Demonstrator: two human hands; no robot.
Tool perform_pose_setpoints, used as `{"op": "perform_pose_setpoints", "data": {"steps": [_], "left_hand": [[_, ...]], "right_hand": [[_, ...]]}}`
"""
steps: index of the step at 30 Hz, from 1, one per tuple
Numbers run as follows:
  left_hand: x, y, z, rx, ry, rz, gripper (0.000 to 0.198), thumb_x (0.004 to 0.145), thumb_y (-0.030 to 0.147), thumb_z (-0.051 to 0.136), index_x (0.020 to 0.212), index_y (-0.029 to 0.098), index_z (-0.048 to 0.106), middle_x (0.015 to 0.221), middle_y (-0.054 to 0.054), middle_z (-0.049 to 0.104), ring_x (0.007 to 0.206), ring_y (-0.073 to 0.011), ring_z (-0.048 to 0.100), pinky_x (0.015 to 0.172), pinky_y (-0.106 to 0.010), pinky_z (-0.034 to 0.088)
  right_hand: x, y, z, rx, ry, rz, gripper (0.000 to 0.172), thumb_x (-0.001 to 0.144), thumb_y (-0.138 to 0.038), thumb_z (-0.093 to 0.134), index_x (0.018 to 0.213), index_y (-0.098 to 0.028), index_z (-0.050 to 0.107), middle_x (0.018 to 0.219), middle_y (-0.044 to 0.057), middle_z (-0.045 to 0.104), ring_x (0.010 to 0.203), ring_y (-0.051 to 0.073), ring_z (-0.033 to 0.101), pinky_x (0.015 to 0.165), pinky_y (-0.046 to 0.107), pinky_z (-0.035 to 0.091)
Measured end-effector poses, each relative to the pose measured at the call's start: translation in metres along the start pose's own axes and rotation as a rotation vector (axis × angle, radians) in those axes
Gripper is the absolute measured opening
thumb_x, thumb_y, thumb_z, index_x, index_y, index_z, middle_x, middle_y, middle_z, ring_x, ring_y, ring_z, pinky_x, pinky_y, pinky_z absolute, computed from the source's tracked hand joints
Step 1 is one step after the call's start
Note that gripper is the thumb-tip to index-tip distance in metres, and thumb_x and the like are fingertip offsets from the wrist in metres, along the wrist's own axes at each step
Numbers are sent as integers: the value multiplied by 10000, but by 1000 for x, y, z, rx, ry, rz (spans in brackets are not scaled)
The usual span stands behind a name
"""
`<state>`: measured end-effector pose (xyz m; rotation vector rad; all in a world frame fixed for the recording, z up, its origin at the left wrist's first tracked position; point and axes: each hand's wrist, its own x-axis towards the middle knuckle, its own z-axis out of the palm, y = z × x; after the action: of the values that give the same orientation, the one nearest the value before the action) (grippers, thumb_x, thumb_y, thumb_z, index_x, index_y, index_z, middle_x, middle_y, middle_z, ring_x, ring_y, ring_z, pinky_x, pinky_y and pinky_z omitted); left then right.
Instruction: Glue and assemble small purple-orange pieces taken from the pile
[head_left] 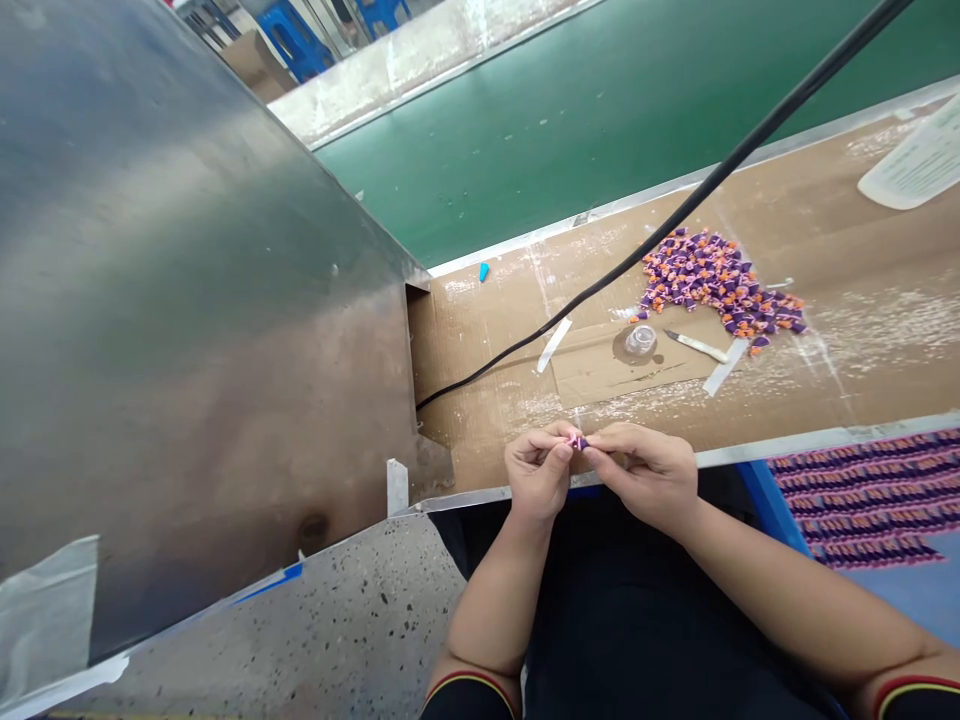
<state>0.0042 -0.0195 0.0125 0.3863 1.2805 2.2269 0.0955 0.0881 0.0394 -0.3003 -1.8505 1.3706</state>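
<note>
Both hands meet at the near edge of the cardboard-covered bench. My left hand pinches the pink end of a small purple and pink piece between thumb and forefinger. The purple end is pinched by my right hand. Its exact kind is too small to make out. Beyond the hands lies a heap of similar purple, pink and orange pieces. A small clear cup sits on a taped-down cardboard sheet, beside a craft knife with a pale handle.
A black cable crosses above the bench. At left stands a large metal housing. A green conveyor belt runs behind. A blue tray with rows of pieces is at right. A teal cone lies near the back edge.
</note>
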Motion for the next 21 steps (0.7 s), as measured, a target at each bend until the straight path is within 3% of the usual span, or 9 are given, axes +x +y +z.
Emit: {"op": "perform_pose_setpoints", "data": {"steps": [6,16,21], "left_hand": [[-1,-1,-1,-46,-11,-2,310,819,404,936,742,186,729,827,-34,758,734,-99,735,710,-205,595],[1,2,-1,-55,68,-75,439,767,464,960,680,157,658,800,-36,733,691,-98,716,680,-208,594],[2,4,-1,-35,44,-67,466,806,479,930,677,153,624,792,-21,711,695,-87,698,690,-204,584]], "right_hand": [[0,2,3,44,7,13,163,903,-115,757,927,-269,805,841,24,833,672,179,788,641,276,675],[2,3,9,49,33,-13,172,897,-108,768,930,-273,807,824,21,827,661,181,786,640,279,683],[3,5,13,53,25,3,158,902,-119,762,921,-272,797,814,25,824,653,187,784,644,291,688]]}}
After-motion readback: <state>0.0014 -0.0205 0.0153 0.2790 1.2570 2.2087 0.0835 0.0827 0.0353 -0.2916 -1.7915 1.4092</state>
